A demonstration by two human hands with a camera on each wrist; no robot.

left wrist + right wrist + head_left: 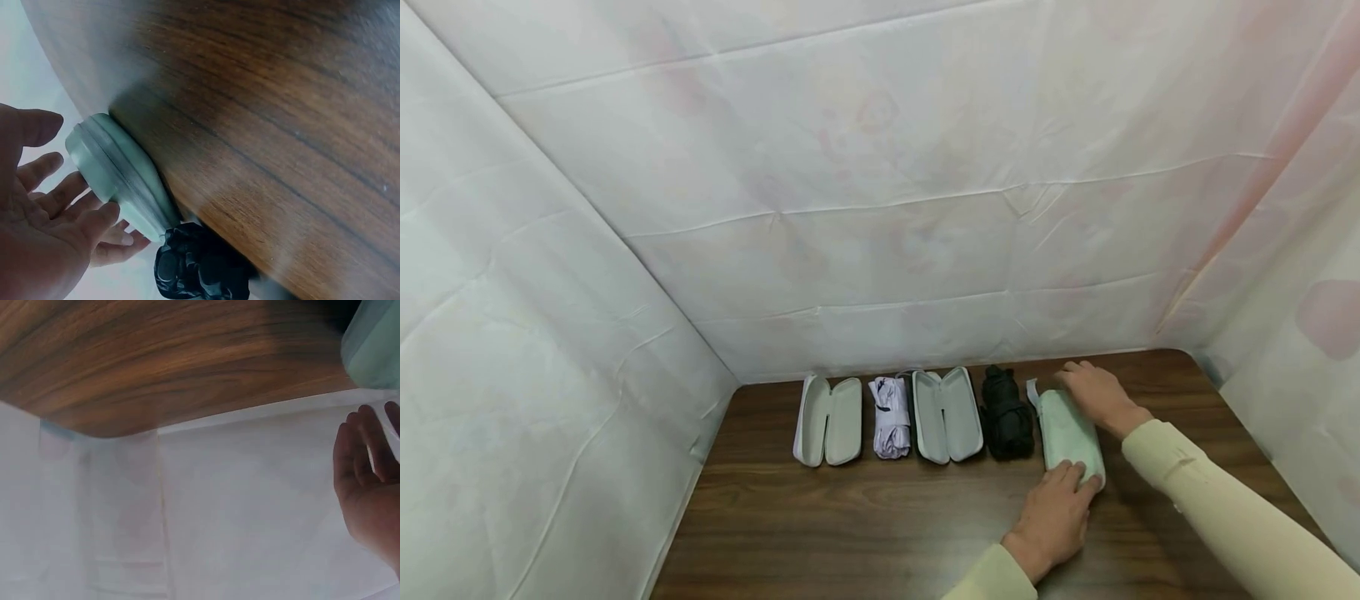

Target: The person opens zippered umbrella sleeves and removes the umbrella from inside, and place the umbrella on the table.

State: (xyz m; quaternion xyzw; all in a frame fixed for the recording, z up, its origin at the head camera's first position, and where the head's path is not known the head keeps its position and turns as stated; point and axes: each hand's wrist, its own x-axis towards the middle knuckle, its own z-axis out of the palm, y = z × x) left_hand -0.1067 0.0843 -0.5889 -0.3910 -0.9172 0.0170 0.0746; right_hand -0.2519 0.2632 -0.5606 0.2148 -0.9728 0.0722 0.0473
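Note:
A pale green zipped case (1070, 437) lies at the right end of a row on the table. My left hand (1054, 514) has its fingers on the near end of the case; in the left wrist view the hand (53, 219) is beside the case (122, 172) with fingers loosely spread. My right hand (1099, 395) is at the far end of the case. In the right wrist view the right hand (370, 481) has extended, slightly bent fingers close to the case (378, 353); contact cannot be told. A black folded umbrella (1006, 415) lies just left of the case.
Further left on the brown table (850, 533) are an opened grey case (962, 417), a folded lilac umbrella (891, 421) and another opened case (845, 421). A pale strap (1033, 392) lies between the black umbrella and green case. White sheeting (880, 250) stands behind.

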